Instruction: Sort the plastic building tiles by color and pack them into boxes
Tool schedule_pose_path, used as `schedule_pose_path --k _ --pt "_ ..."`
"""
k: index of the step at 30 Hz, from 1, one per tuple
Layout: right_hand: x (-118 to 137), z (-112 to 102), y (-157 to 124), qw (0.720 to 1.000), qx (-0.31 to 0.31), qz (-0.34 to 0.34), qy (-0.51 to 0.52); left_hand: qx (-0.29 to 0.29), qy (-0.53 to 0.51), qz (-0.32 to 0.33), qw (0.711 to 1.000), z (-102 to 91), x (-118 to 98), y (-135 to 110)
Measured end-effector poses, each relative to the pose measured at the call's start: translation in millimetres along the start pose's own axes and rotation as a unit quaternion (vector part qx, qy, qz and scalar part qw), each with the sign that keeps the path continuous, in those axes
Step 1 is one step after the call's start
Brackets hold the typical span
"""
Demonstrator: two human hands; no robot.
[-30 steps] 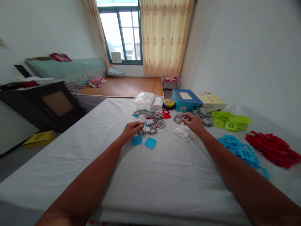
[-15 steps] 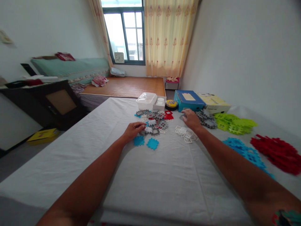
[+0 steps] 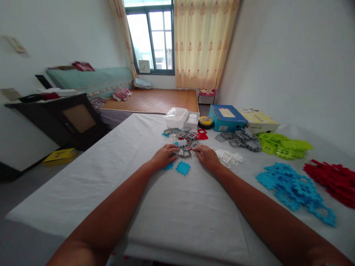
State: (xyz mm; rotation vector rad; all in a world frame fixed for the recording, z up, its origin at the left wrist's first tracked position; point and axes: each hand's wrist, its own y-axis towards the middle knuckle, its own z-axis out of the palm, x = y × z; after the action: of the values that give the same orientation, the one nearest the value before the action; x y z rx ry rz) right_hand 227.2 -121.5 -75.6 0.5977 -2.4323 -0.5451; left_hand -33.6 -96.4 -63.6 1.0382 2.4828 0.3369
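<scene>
My left hand (image 3: 165, 156) is over the near left of a mixed heap of grey, red, white and blue interlocking plastic tiles (image 3: 186, 135). Its fingers are closed at a small white window-frame piece (image 3: 180, 152). Facing it, my right hand (image 3: 206, 156) has its thumb and fingertips pinched at another white frame piece at the heap's near right edge. A blue notched square tile (image 3: 183, 168) lies flat in front of the heap. A second blue tile (image 3: 168, 166) is partly covered by my left hand. White frame pieces (image 3: 229, 157) are piled beside my right wrist.
Sorted piles of grey (image 3: 241, 139), green (image 3: 284, 145), blue (image 3: 298, 186) and red tiles (image 3: 331, 179) lie to the right. Behind stand a clear plastic box (image 3: 175, 117), a round yellow-and-black tin (image 3: 206, 122), a blue box (image 3: 227, 118) and a yellow box (image 3: 259, 120).
My right hand has moved left, from beside the grey pile to the mixed heap's near edge. My left hand has shifted slightly, now covering more of one blue tile. The view has turned slightly left.
</scene>
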Motion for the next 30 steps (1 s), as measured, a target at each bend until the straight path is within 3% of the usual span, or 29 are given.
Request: schedule_pose_path --k 11,15,20,25,30 --pt "10 -3 -6 0.999 0.020 -0.030 0.026 -0.060 0.007 -0.047 0.997 -7.8 -7 2" --pt "19 -7 -6 0.999 0.014 -0.021 0.042 -0.075 -0.067 -0.064 0.993 -12.2 -16 5" --pt "29 -7 -6 0.996 0.024 -0.041 0.078 -0.044 -0.200 -0.024 0.978 -12.6 -37 10" --pt "26 -6 -3 0.979 0.002 0.073 0.191 -0.046 -0.255 -0.061 0.964 -10.5 -38 10" --pt "22 -7 0 0.916 0.048 0.164 0.362 -0.109 -0.253 -0.120 0.954 -11.6 -25 11"
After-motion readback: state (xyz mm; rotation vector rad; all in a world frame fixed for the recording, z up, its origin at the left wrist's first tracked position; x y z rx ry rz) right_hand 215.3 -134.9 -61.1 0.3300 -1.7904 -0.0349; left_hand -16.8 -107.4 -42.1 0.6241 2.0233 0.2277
